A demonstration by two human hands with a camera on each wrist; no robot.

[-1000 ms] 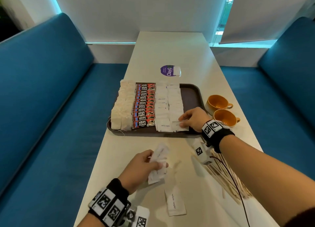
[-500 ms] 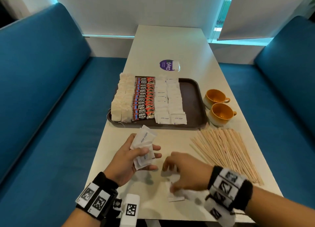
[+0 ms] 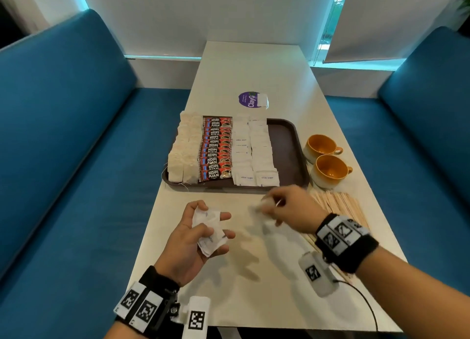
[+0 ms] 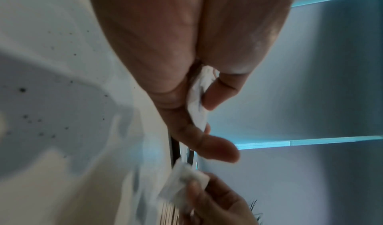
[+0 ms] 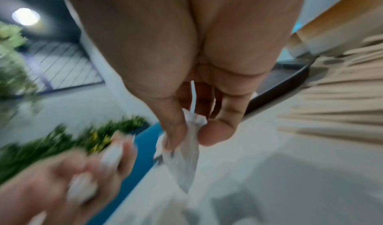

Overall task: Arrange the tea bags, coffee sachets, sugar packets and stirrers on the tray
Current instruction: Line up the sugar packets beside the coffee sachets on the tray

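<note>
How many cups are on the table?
2: one cup beside the tray's right edge, the other cup just nearer the camera, touching it. None looks hidden.

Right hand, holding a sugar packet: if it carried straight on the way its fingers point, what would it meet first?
Probably the left hand and its bunch of sugar packets. The right hand points leftward across the table, with only bare tabletop between them; depth is uncertain.

Long white table (image 3: 254, 66), blue padded benches (image 3: 63, 135) either side, white wall, roller blind (image 3: 394, 20), cyan light
</note>
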